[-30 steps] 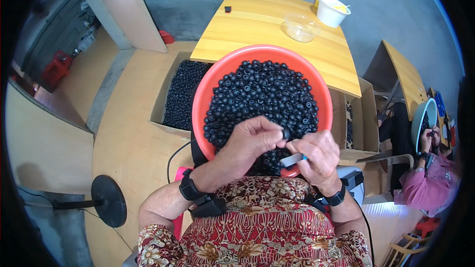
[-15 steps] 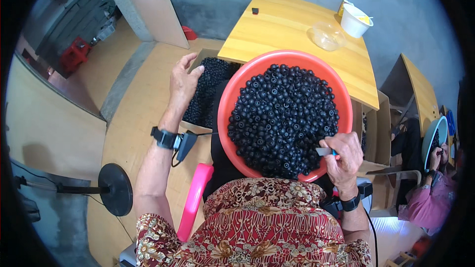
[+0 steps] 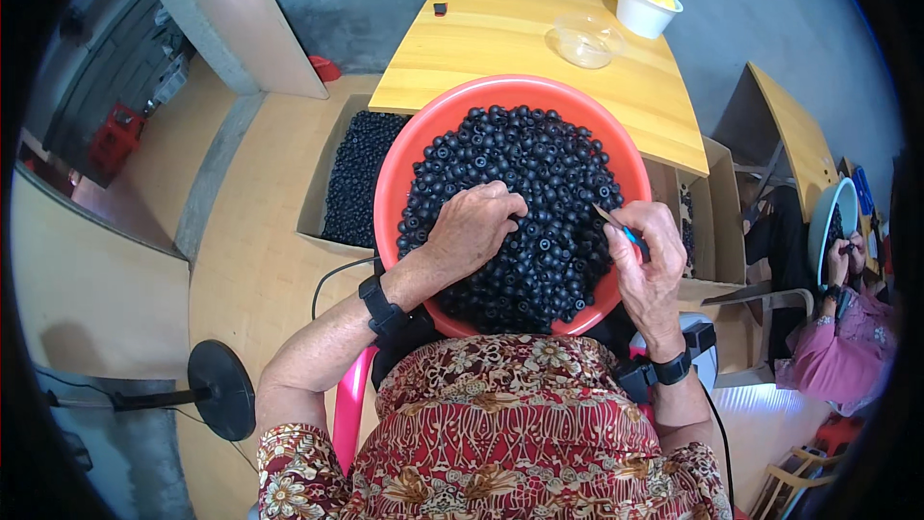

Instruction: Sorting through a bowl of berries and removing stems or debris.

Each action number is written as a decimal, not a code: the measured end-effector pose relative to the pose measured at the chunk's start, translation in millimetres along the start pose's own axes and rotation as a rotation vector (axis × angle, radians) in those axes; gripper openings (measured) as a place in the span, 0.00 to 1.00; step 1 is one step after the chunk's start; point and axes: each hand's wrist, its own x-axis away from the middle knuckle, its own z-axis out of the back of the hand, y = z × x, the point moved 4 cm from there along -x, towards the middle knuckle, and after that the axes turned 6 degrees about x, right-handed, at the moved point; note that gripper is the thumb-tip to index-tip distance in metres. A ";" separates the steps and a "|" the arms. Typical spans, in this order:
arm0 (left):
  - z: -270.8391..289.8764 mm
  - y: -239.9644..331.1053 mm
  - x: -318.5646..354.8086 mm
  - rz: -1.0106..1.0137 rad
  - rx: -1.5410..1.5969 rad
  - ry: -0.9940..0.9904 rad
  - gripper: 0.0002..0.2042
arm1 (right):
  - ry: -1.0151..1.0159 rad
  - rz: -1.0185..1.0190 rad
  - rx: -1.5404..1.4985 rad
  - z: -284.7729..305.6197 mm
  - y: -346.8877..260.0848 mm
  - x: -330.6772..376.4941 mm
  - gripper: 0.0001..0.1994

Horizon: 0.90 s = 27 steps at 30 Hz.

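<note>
A red basin (image 3: 388, 221) rests at my lap, heaped with small round black pieces (image 3: 520, 149), many with a hole in one end. My left hand (image 3: 472, 231) is over the middle of the heap, its fingers curled and pinched together at the pieces; what lies between the fingertips is hidden. At the basin's right rim my right hand (image 3: 650, 255) is closed round a small knife (image 3: 626, 231) with a blue handle. The short blade points up and left over the heap, apart from my left hand.
Beyond the basin stands a yellow wooden table (image 3: 481, 19) with a clear bowl (image 3: 585, 43) and a white tub (image 3: 647, 8). A box (image 3: 322, 173) of black pieces sits left, another carton (image 3: 722, 212) right. At far right, a person's hands (image 3: 847, 260) work over a blue basin (image 3: 826, 231).
My left hand has come from beyond the basin's left side, where it was open over the box, onto the heap. The knife in my right hand has turned to point more upward.
</note>
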 end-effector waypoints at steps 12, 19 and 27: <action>5.0 35.0 7.3 0.456 0.626 -0.075 0.08 | -0.088 -0.051 -0.136 -7.6 -1.6 5.5 0.09; 3.0 57.5 15.1 0.507 1.279 -0.028 0.08 | -0.082 0.025 -0.276 0.2 -14.3 9.2 0.14; 1.9 69.3 12.3 0.425 1.433 -0.006 0.08 | -0.029 0.193 -0.264 10.4 -24.8 5.2 0.15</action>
